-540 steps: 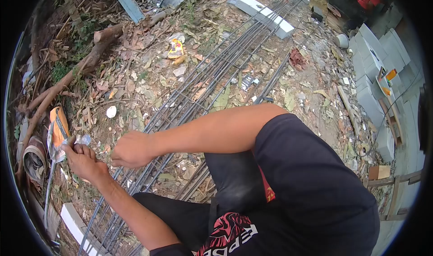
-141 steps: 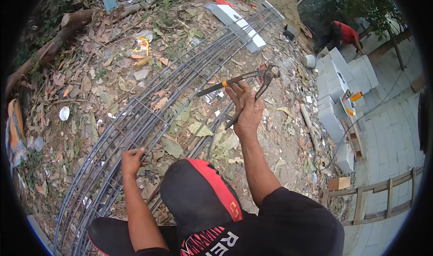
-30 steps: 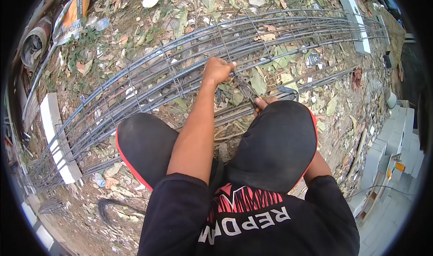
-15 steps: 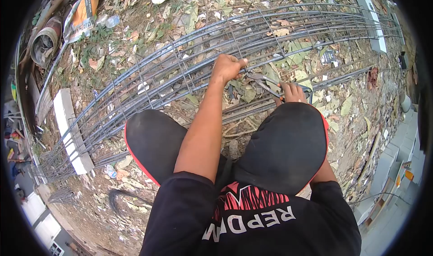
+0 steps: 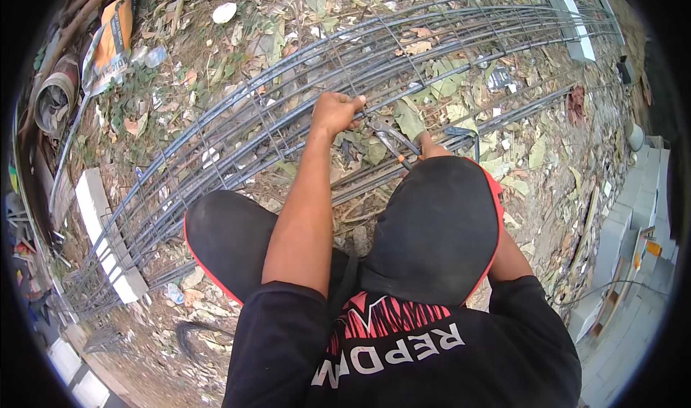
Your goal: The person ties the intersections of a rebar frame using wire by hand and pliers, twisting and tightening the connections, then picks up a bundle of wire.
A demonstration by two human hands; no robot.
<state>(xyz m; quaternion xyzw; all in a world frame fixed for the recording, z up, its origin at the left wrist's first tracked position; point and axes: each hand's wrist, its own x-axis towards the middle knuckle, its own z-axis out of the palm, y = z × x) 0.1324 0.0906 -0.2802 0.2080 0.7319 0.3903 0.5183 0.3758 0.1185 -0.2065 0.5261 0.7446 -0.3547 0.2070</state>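
A long cage of steel bars and thin stirrups stretches across the ground in front of my knees. My left hand is closed at the cage's near side, fingers curled around a bar, with its thumb pointing right. Just right of that thumb are the jaws of a pair of pincers, close to the near bar. My right hand grips their handles, whose ends show orange, and is partly hidden behind my right knee. Any thin wire between the jaws is too small to make out.
White blocks prop the cage at the left and at the upper right. Loose bars lie nearer me. A bundle of dark wire rests lower left. Dry leaves cover the ground; a bucket lies upper left.
The view has shifted, so the scene sits further left. The pincers have turned steeper, and my right hand has drawn further behind the knee. My left hand stays on the cage.
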